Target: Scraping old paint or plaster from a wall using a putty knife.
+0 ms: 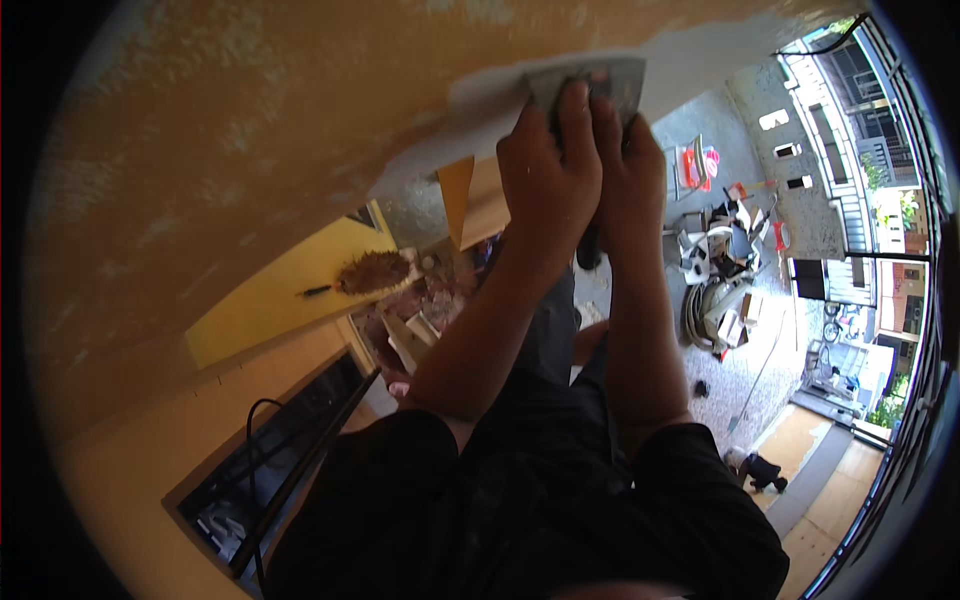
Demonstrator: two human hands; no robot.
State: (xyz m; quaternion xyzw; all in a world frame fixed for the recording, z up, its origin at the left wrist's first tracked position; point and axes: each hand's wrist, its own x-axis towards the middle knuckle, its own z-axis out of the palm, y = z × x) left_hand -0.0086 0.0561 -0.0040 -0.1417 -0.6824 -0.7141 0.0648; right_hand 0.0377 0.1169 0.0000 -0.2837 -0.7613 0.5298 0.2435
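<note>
Both arms reach up, and my hands meet on a wide-bladed putty knife [622, 82] pressed flat to the overhead surface. My left hand [548, 175] is closed on it, one finger stretched along the grey blade. Beside it my right hand [634, 175] is closed on the same tool, fingers against the blade. A dark handle end shows below, between my wrists. Around the blade lies a band of pale grey filler [485, 92]. The rest of the surface [250, 130] is orange-brown with lighter mottled patches.
Below on the left, a yellow board [265, 310] carries a brown spiky object [375, 272] and a dark-handled tool [318, 290]. On the floor to the right are a heap of clutter [725, 245], coiled hose [705, 315] and a red item [697, 168]. Another person [757, 468] is at lower right.
</note>
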